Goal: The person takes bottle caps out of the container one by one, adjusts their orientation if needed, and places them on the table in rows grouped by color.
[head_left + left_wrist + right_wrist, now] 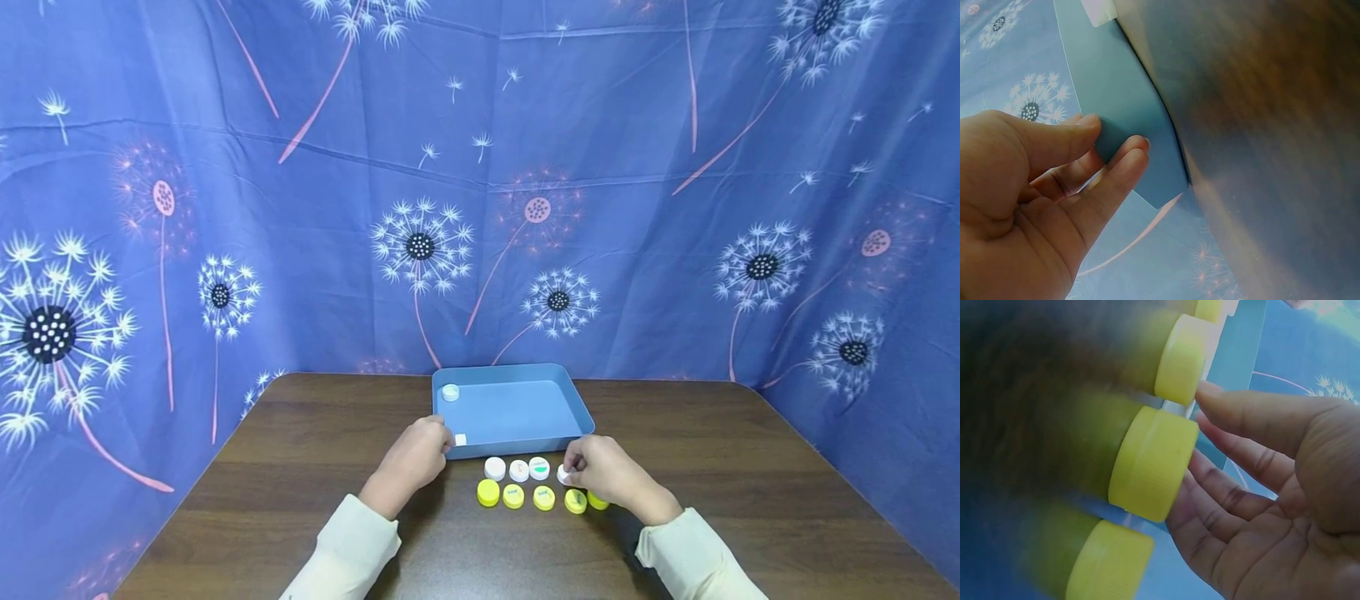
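Note:
My left hand [415,457] is at the near left corner of a shallow blue tray [517,446]. In the left wrist view its thumb and fingers pinch the tray wall [1129,94] at that corner. My right hand [611,472] holds a white bottle cap [563,475] by its edge, at the right end of a row of white caps [519,471]. Just nearer lies a row of several yellow bottle caps [543,498], the rightmost partly hidden by that hand. In the right wrist view, yellow caps [1154,464] stand close before the fingers and mostly hide the white cap.
One white cap [450,392] lies inside the tray at its far left corner. A small white label [461,439] is on the tray's front wall. The brown wooden table [300,450] ends at a blue dandelion-print cloth [315,275] behind and at the sides.

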`<state>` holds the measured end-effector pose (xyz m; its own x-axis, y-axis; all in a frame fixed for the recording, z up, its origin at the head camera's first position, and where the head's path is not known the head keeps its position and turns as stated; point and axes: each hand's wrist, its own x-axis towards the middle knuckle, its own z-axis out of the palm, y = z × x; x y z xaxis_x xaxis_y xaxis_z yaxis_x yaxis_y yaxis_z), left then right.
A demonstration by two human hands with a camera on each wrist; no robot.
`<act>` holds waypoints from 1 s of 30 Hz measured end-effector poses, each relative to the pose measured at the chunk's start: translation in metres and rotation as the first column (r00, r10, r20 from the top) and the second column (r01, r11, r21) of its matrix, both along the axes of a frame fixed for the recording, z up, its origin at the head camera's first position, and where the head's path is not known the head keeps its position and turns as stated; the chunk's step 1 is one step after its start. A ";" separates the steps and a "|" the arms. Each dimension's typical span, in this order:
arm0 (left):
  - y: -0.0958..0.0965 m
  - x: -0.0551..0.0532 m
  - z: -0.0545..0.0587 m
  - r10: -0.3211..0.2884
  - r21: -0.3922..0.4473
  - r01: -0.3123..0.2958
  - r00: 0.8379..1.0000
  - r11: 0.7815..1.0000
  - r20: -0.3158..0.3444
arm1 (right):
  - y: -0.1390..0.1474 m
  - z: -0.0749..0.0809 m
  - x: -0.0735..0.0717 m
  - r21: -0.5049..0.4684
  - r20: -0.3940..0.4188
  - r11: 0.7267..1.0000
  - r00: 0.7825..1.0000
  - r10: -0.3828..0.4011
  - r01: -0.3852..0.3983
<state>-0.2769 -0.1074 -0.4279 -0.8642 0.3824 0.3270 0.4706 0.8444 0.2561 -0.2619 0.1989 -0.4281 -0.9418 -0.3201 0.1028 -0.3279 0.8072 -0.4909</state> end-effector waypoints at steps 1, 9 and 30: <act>0.000 0.000 0.001 0.000 0.000 0.000 1.000 1.000 0.000 | 0.000 0.001 0.000 -0.004 -0.007 1.000 1.000 -0.003 0.003; 0.000 0.000 0.003 0.011 0.002 -0.011 0.999 1.000 0.047 | -0.007 0.017 0.000 -0.048 -0.100 0.998 0.994 -0.034 0.029; 0.000 0.000 0.002 0.000 -0.006 0.000 1.000 1.000 0.021 | -0.095 0.056 -0.049 0.040 -0.061 0.986 0.984 0.166 -0.163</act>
<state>-0.2773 -0.1078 -0.4263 -0.8710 0.3842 0.3063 0.4649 0.8462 0.2605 -0.3106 0.1040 -0.3721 -0.8678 -0.4745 0.1475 -0.4876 0.7558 -0.4371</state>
